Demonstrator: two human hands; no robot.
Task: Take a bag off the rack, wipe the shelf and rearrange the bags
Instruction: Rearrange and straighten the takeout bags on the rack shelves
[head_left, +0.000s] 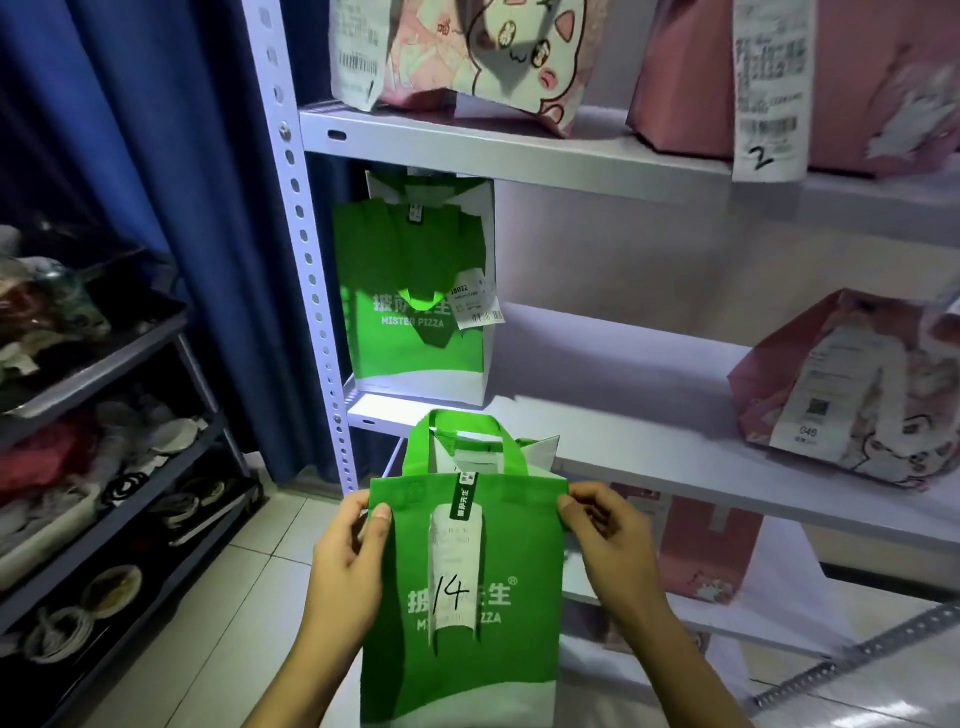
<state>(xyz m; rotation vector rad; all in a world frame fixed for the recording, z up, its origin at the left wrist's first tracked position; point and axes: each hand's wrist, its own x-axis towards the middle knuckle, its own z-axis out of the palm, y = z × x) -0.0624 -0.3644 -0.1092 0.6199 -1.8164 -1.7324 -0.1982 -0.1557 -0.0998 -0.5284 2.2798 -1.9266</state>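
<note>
Now we held one green bag (493, 597) clear of the rack (311, 291); left hand (345, 566) and right hand (613, 545) pinched its top corners; a second green bag (415, 332) stood shelved; four pink bags (852, 395).

We see two bare forearms ending in the left hand (347, 556) and the right hand (608, 540). No sleeve, glove, watch or ring covers them. The fingernails (383, 514) are short and unpainted; no markings show.
</note>
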